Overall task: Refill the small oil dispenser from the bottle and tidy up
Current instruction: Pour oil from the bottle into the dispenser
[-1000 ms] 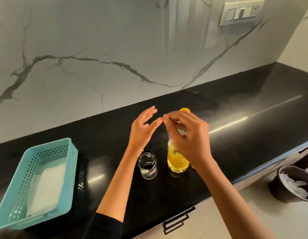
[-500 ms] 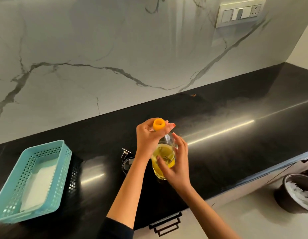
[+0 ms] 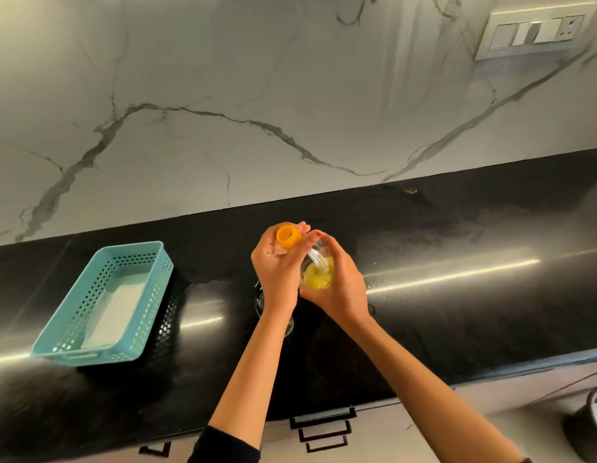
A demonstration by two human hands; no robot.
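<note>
- I am curling my right grip round the clear plastic bottle of yellow oil, steadying it over the glossy black worktop so it is not tipping while open.
- My left grip is pinching the round orange cap just above the bottle's neck, hollow side facing me; I judge it freed.
- The small clear glass dispenser is standing just left of the bottle, mostly hidden under my left wrist, close for a short pour.
- The teal perforated plastic basket is sitting well left of the bottle, probably for tidying.
</note>
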